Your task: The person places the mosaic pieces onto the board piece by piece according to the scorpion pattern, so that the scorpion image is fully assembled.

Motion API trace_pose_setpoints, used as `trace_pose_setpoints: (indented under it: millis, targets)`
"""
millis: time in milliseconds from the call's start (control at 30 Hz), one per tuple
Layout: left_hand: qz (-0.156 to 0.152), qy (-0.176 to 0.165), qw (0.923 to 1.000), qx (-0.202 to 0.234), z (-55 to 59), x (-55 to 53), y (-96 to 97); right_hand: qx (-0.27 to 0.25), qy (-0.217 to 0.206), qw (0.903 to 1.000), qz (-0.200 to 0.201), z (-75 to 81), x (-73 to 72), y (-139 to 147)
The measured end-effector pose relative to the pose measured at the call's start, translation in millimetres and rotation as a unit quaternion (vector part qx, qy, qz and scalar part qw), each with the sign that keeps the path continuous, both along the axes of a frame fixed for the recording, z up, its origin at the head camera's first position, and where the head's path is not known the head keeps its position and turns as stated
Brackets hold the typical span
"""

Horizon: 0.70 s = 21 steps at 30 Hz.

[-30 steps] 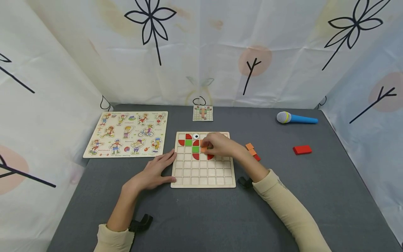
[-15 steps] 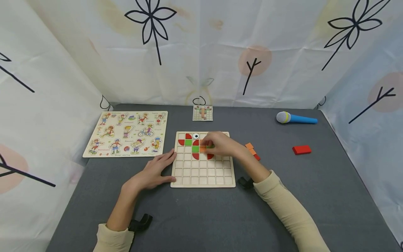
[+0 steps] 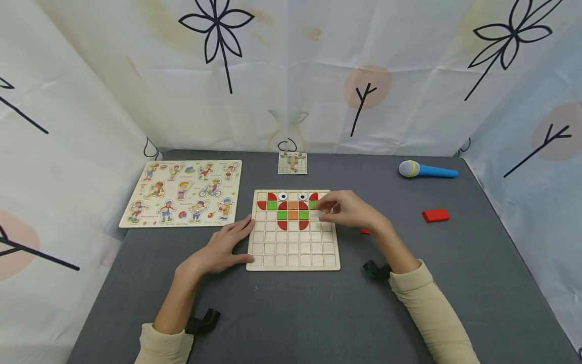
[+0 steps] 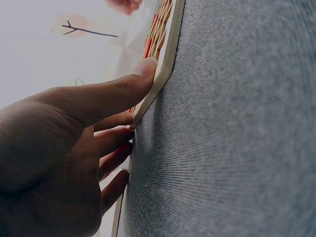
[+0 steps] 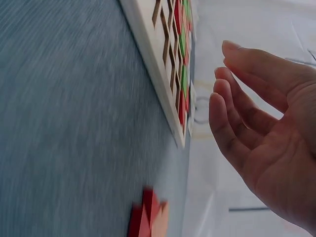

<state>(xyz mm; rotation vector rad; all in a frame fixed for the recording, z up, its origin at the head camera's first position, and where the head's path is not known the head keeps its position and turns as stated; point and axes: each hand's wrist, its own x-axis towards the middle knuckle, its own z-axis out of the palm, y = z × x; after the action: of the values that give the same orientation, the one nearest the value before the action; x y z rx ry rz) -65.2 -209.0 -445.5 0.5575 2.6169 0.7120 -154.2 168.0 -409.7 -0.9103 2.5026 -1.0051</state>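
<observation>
A pale wooden grid board (image 3: 293,253) lies on the table with red, green and orange pieces and two eye pieces set in its upper cells. An orange square (image 3: 293,215) sits in the middle of that pattern. My left hand (image 3: 226,245) rests at the board's left edge, fingers spread; in the left wrist view its thumb (image 4: 123,89) touches the rim. Over the board's upper right side hovers my right hand (image 3: 346,208). Its fingers are loosely bent with nothing between them in the right wrist view. Red and orange pieces (image 5: 148,215) lie right of the board, mostly hidden by this hand in the head view.
A small pattern card (image 3: 293,164) lies behind the board. A picture board (image 3: 182,194) with child figures is at the left. Farther right are a blue toy microphone (image 3: 429,170) and a red block (image 3: 435,216). Patterned white cloth (image 3: 318,101) surrounds the table.
My right hand has let go of the orange square in the board's middle and moved right, uncovering the second eye and the right-side pieces. My left hand has stayed put.
</observation>
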Motion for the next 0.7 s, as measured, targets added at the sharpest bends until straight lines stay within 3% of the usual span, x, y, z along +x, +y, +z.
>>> trace_pose_setpoints:
  millis: [433,700]
  targets:
    - [0.002,-0.004,1.0000,-0.001,0.1,-0.1,0.4,0.033,-0.009,0.9959,-0.084,-4.9,-2.8,71.9]
    - [0.003,-0.005,1.0000,0.006,0.4,0.2,0.4,0.093,-0.008,0.9891,-0.114,-10.0,-7.5,85.5]
